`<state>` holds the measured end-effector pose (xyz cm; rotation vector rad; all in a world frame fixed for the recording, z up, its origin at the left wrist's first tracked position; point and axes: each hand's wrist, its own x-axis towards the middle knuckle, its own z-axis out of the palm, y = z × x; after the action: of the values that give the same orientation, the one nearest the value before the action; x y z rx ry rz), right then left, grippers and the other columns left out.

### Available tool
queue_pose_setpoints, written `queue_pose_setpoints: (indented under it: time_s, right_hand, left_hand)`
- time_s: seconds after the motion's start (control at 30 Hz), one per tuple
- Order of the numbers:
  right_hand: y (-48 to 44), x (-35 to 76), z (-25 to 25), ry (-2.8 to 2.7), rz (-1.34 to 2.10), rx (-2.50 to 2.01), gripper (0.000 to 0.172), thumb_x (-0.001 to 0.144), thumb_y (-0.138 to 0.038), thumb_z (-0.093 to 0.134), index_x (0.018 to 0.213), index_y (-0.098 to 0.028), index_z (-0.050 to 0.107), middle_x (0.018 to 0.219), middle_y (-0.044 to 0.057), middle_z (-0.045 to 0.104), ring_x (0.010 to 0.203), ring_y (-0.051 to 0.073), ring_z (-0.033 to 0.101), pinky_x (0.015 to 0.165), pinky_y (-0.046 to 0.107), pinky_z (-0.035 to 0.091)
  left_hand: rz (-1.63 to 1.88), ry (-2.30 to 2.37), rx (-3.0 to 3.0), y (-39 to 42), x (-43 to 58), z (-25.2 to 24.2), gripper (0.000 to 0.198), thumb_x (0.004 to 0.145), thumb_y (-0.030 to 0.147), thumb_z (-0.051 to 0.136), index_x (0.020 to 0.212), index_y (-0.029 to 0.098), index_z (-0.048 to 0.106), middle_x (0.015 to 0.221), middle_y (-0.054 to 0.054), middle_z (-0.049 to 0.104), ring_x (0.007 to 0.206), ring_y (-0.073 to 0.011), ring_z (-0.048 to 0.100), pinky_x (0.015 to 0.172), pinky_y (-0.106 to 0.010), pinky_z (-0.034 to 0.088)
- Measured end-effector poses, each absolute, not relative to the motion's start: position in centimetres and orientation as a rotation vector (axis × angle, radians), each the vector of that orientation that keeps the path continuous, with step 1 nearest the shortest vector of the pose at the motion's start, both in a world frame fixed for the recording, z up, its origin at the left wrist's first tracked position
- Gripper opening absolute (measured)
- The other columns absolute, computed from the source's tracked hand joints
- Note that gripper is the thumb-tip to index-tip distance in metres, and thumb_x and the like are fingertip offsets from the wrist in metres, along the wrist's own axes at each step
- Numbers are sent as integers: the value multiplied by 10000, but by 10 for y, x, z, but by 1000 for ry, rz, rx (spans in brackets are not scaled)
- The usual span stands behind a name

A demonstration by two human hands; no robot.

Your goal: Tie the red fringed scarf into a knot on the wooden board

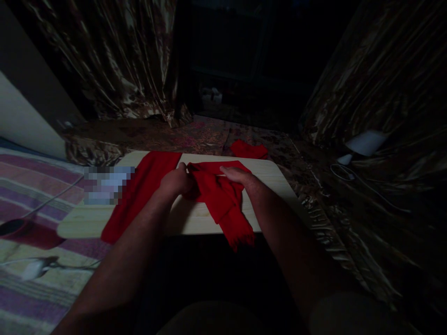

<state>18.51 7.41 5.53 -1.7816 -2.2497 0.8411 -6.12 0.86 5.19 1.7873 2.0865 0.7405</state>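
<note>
While the left hand (177,180) grips a fringed red scarf (223,200) on the pale table (279,197), the right hand (238,175) touches its far edge (fingers hidden, closure unclear); between them, its long tail runs toward five o'clock, nearer the right forearm, with folded red cloth (143,193) at nine

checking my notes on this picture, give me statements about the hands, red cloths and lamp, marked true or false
1. The left hand and right hand both touch the fringed red cloth. True.
2. The fringe lies wholly on the board. False: the fringe overhangs the near edge.
3. Another red cloth lies across the board's left part. True.
4. The white lamp stands on the board. False: the lamp is right of the board.
5. A third red piece lies beyond the board's far edge. True.
</note>
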Motion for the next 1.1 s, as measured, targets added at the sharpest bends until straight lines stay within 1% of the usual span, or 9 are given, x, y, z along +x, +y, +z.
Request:
queue_pose_setpoints:
  time_s: [0.17,0.27,0.37,0.47,0.63,0.77,0.87,1.0,1.1]
  right_hand:
    - [67,183,56,-2251,649,-1768,501,1040,-459,372,1232,-148,715,1356,138,664,1257,223,605,1012,261,413]
    - [55,180,56,-2149,389,-1707,337,988,-357,458,997,-187,749,1061,78,765,980,181,666,834,235,435]
    - [40,170,56,-2122,389,-1603,343,954,-438,513,820,-192,711,839,40,735,787,164,628,705,241,406]
    - [32,157,56,-2130,657,-1534,401,904,-533,568,726,-182,649,701,6,657,665,144,569,615,244,364]
    - [39,143,53,-1906,768,-1535,195,863,-265,552,684,-190,537,609,-58,513,614,110,484,578,225,316]
    - [50,146,49,-1749,634,-1551,198,860,-243,521,668,-201,503,591,-63,480,609,119,459,572,241,284]
    - [57,150,43,-1662,608,-1564,209,869,-257,516,666,-207,507,587,-62,483,601,125,455,574,242,292]
    - [62,152,32,-1603,702,-1556,222,888,-284,518,684,-202,550,605,-48,550,593,128,503,576,232,335]
    - [62,156,25,-1633,805,-1536,230,886,-324,557,709,-187,608,646,-26,623,604,132,557,583,227,377]
  left_hand:
    - [628,1917,2148,-7,-57,46,260,811,423,657,844,170,707,835,-147,707,811,-303,694,742,-340,500]
    - [838,1603,2245,-9,-55,37,317,787,311,655,1074,199,732,1102,-129,725,1002,-282,683,875,-321,509]
    - [966,1351,2250,-8,-52,29,613,736,276,688,1344,230,625,1284,-103,676,1139,-279,639,989,-349,487]
    - [860,1313,2288,-7,-45,26,637,720,309,711,1345,228,620,1261,-109,684,1127,-299,646,990,-377,489]
    - [442,1599,2443,-9,-30,34,392,808,338,612,1162,190,693,1119,-159,721,1028,-332,680,894,-390,503]
    - [112,1863,2268,-8,-35,56,410,921,361,463,1226,175,666,1083,-169,741,954,-287,710,802,-331,505]
    - [-228,1694,2270,-8,-50,76,417,963,378,393,1095,157,722,1048,-166,751,968,-267,710,813,-299,495]
    - [-99,1977,2191,-19,-58,88,565,924,555,444,1235,140,670,1106,-196,733,1051,-341,685,841,-373,514]
    - [169,1872,2395,-32,-51,80,548,856,478,581,1313,178,619,1290,-172,672,1174,-327,631,928,-375,500]
